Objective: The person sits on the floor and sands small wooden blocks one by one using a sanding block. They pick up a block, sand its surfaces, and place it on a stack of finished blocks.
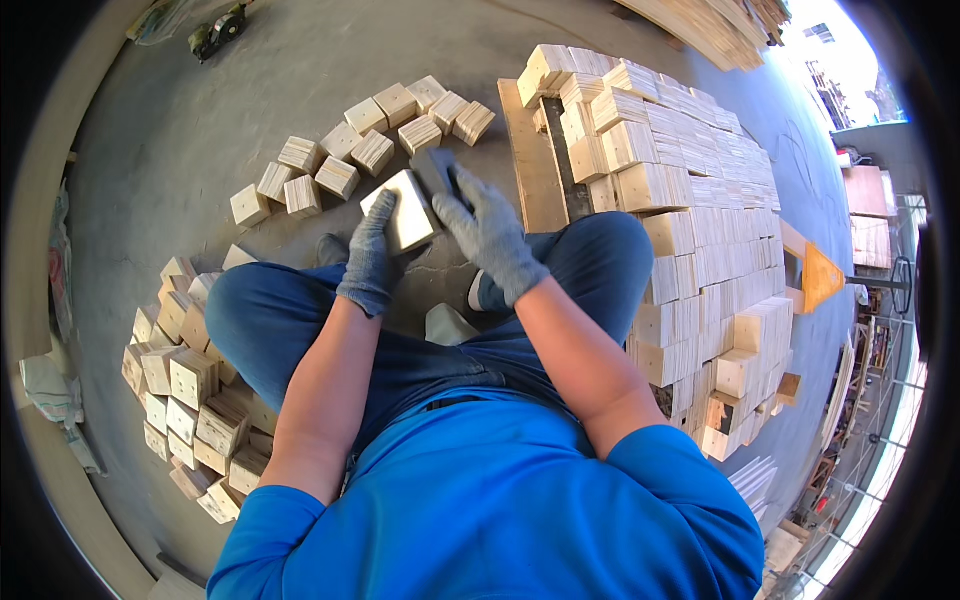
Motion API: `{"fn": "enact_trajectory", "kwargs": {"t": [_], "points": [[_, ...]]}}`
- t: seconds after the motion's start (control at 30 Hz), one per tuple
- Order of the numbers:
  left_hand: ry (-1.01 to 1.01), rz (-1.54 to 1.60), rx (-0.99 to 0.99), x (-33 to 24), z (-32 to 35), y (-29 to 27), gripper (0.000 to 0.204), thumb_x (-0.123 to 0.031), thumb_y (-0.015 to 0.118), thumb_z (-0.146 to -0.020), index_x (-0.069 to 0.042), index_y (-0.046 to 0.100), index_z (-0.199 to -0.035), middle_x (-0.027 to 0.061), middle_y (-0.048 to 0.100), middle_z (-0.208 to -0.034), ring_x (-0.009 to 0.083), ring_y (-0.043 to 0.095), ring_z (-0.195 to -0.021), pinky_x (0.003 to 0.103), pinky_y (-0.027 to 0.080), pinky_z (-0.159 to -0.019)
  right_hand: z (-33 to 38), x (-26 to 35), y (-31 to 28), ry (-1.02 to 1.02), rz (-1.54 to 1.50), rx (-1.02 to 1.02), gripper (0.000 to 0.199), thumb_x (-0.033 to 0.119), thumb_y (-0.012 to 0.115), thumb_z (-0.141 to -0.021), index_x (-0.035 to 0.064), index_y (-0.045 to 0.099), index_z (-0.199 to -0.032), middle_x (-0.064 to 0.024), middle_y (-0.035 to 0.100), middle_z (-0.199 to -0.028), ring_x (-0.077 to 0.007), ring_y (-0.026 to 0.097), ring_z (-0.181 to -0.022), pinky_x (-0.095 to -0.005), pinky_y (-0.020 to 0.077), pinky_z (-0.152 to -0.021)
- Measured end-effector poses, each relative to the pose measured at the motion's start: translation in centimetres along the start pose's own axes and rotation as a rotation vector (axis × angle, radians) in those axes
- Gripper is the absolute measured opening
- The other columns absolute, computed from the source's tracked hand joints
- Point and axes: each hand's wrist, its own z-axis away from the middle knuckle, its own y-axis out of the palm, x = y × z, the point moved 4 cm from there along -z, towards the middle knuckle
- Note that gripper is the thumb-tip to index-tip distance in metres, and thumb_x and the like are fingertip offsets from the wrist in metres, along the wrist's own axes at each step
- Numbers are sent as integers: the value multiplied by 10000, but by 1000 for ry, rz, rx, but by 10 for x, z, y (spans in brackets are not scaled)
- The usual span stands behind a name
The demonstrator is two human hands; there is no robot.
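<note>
My left hand, in a grey knit glove, grips a pale wooden block by its left side, above the floor between my knees. The block's broad face is turned up and catches the light. In my right hand, gloved the same way, is a dark grey flat block, held against or just beside the wooden block's upper right edge. Its kind is not clear, and the gloved fingers cover part of it. Just beyond my hands, several loose wooden blocks lie in rough rows on the concrete floor.
At my right, wooden blocks are stacked in tight layers, with a wooden board along the near left side. A loose heap of blocks lies by my left knee. An orange pallet-truck part stands past the stack. A power tool sits far left.
</note>
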Motion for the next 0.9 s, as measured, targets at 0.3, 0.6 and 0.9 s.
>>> {"fn": "enact_trajectory", "kwargs": {"t": [0.3, 0.6, 0.9], "points": [[-53, -84, 154, 12, -15, -17, 588, -494, 723, -964, -121, 578, -1395, 83, 700, -1225, 242, 711, -1056, 458, 619, -855, 14, 4, -5, 45, -7, 35, 653, 421, 678, -996, -8, 538, -1467, -338, 625, -1278, -464, 655, -1134, -473, 529, -982], [-23, -97, 82, 9, -2, -2, 628, -479, 752, -942, -95, 567, -1404, 100, 694, -1219, 261, 712, -1058, 461, 619, -876, 2, -1, -5, -9, -43, -22, 602, 381, 692, -994, -24, 572, -1423, -314, 632, -1285, -459, 639, -1170, -477, 525, -984], [-81, -69, 97, 11, -8, -14, 608, -486, 719, -971, -102, 562, -1416, 106, 689, -1244, 262, 705, -1086, 490, 616, -883, 30, 4, -7, -2, -70, 32, 622, 365, 727, -976, -10, 557, -1443, -313, 623, -1306, -465, 624, -1211, -459, 520, -1023]]}}
